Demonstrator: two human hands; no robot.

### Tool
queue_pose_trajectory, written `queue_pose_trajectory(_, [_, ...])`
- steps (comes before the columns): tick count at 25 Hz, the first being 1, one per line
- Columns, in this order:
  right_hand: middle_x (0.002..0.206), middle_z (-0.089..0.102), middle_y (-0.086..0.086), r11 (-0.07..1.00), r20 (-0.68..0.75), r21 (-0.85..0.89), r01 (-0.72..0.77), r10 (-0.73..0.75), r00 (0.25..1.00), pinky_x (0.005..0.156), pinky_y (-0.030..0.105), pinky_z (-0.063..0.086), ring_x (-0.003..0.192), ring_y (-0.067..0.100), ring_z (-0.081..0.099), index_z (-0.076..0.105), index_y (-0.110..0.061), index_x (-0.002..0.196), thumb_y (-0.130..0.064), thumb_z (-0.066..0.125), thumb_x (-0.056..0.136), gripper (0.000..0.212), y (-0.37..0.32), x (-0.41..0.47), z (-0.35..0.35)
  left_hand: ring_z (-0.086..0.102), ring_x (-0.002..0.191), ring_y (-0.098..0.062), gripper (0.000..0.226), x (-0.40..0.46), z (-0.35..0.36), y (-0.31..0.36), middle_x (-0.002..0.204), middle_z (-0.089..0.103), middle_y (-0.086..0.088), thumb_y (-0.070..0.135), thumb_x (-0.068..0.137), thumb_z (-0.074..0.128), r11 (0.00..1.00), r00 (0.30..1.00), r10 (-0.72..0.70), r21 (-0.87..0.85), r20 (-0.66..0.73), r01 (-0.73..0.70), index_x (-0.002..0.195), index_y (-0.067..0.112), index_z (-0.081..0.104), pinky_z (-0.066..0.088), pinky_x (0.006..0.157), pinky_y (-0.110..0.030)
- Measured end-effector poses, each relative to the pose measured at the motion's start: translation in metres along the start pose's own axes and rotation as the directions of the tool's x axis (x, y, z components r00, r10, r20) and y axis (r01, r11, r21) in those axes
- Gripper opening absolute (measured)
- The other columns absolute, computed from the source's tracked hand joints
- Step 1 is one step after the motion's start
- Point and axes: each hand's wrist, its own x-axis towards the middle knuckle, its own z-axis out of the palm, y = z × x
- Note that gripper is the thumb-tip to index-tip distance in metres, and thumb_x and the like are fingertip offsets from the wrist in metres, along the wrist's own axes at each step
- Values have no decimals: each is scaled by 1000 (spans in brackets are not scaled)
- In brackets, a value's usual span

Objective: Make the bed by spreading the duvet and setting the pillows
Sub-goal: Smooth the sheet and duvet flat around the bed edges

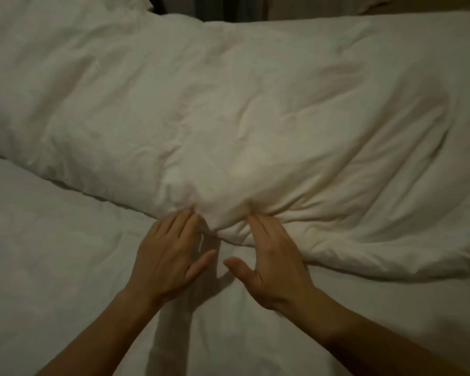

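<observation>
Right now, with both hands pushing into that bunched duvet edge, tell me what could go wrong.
1. The left hand and right hand press with flat fingers into the near edge of the duvet, gripping nothing, so they may slip off rather than spread it.
2. Folds gather where the fingertips dig in; pushing further could deepen the creases.
3. The duvet lies heaped and uneven across the sheet, so it may end up lopsided.

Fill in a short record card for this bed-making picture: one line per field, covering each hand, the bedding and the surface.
left hand: flat, fingertips pushing into the duvet edge
right hand: flat, fingertips pushing into the duvet edge
grip: none, fingers straight
duvet: white, bunched, wrinkled, lying across the bed
sheet: white, under both wrists
</observation>
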Motion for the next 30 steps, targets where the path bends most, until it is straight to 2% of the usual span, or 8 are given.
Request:
queue_pose_trajectory(2, [163,23,12,995,52,-83,-58,62,997,124,36,13,151,21,17,22,-6,156,-91,2,80,116,2,19,26,53,123,-35,81,20,24,-31,135,54,-21,65,96,25,1000,999,24,-16,-28,-24,132,-2,53,38,103,-41])
queue_pose_trajectory(4, [164,17,13,974,6,-209,-85,88,996,125,36,2,153,21,11,18,-5,157,-88,2,83,112,11,40,49,47,129,-37,86,48,45,-53,141,49,-23,66,95,23,996,995,91,-15,-48,-92,139,-4,47,33,109,-44])
queue_pose_trajectory(9, [124,60,24,929,-345,-345,-132,5,938,110,42,32,116,37,53,58,4,126,-77,21,94,94,34,88,92,54,102,-35,79,111,76,-80,118,60,-18,67,93,26,957,940,283,-4,-190,-289,118,0,60,38,83,-42])
queue_pose_trajectory(14, [80,59,14,949,-436,-312,-37,-108,893,72,38,36,72,32,52,63,-4,85,-66,22,99,76,48,116,95,56,69,-31,61,151,91,-85,76,62,-12,58,98,28,934,886,347,27,-307,-356,77,10,59,37,65,-38])
queue_pose_trajectory(18, [69,66,15,946,-509,-322,22,-193,839,57,37,48,56,35,61,70,-1,79,-60,28,102,76,37,102,87,56,49,-32,64,136,72,-81,57,60,-12,50,101,24,924,875,361,-5,-321,-383,58,14,56,36,50,-33])
queue_pose_trajectory(24, [57,60,5,984,-404,-134,120,-165,900,52,25,32,46,24,53,65,-11,67,-70,18,98,82,-14,66,31,48,37,-25,76,83,-8,-65,47,55,-6,51,104,15,907,864,344,-108,-369,-407,54,16,60,42,41,-32])
queue_pose_trajectory(27, [55,58,3,970,-398,-156,188,-236,886,54,23,30,45,22,52,62,-13,64,-70,18,98,80,-29,35,-6,46,39,-24,74,45,-48,-42,49,53,-5,56,102,16,901,840,369,-68,-397,-428,56,17,58,38,44,-30])
queue_pose_trajectory(30, [57,59,3,972,-299,-204,115,-173,939,53,25,29,47,24,53,59,-15,63,-76,22,94,78,-25,-1,-3,55,46,-26,78,8,-28,-14,53,58,-3,64,99,13,931,895,344,-24,-284,-365,58,19,61,38,46,-30])
